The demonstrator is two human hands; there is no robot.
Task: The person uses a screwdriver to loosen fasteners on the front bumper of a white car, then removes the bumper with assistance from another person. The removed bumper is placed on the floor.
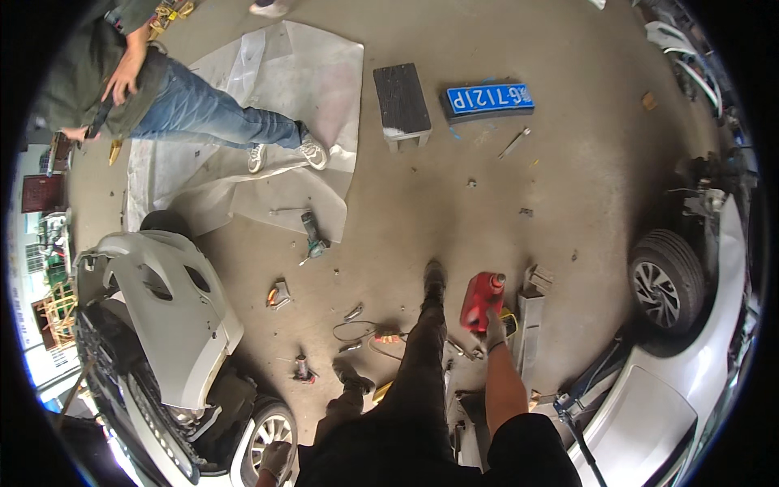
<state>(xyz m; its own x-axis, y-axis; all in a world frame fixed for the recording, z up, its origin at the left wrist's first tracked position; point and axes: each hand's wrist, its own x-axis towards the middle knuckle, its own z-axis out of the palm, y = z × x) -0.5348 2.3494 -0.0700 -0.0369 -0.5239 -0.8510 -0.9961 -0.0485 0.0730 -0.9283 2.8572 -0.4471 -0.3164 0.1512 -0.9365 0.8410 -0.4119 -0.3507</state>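
A red plastic jug (480,298) with a dark cap is gripped by my right hand (493,331), which wears a pale glove. It is held in front of my right leg, its capped neck pointing away from me. My left hand (277,459), gloved too, hangs at the lower left beside the wheel (270,434) of a white car. Its fingers are too small and unclear to read, and whether it touches the tyre cannot be told. Just right of the jug, partly behind it, shows something yellow and black (509,321).
Cars with parts removed flank me; a loose white bumper (174,304) leans at left. Floor tools include a green cordless drill (312,235) and red tool (303,369). A long metal box (531,333), low stool (402,99) and blue plate (490,98) stand around. Another person (203,105) is upper left.
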